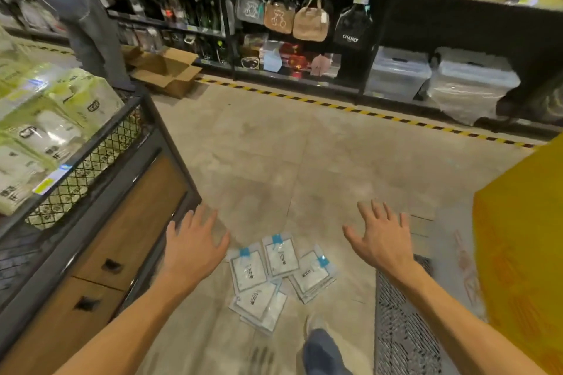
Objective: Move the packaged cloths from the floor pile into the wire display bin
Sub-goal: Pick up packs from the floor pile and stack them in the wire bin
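Several flat white packaged cloths (275,274) with blue tabs lie in a loose pile on the concrete floor, between my two arms. My left hand (195,243) hovers above and left of the pile, fingers spread, holding nothing. My right hand (380,237) hovers above and right of the pile, fingers also spread and empty. The wire display bin (100,146) stands at the left on a wooden drawer unit, with green-and-white packs in it.
A yellow object (524,253) stands close on the right, with a metal mesh panel (402,329) on the floor beside it. My foot (320,347) is just below the pile. An open cardboard box (164,70) and another person's legs (91,33) are by the far shelves.
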Demonstrator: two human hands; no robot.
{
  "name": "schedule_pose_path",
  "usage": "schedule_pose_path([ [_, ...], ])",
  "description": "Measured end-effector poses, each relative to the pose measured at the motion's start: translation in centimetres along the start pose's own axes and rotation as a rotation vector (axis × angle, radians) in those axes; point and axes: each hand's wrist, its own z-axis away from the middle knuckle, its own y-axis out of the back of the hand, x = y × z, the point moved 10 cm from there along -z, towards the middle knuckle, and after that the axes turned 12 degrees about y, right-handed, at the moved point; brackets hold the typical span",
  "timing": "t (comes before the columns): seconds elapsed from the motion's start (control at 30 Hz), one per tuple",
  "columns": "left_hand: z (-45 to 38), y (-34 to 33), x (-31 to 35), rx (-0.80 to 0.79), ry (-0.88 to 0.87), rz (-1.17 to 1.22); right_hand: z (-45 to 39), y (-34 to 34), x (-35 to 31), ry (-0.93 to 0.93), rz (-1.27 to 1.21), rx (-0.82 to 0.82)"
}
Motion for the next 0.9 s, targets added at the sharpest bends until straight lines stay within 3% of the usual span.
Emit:
schedule_pose_path([
  [0.27, -7.2, -9.3, -0.5, -0.119, 0.186, -0.009, -13.0, -9.5, 0.0, 0.15, 0.056, -0.142],
  [0.4, -11.2, -17.4, -1.6, -0.183, 0.225, -0.047, -17.8, -17.2, -0.5, 0.192, 0.091, -0.194],
  [0.73, -20.8, -50.4, -4.3, -0.421, 0.265, -0.112, -26.5, -49.4, 1.1, 0.173, 0.166, -0.331],
  [0.9, -24.6, -66.5, -4.8, -0.405, 0.256, -0.108, -29.5, -66.6, 1.6, 0.2, 0.187, -0.376],
])
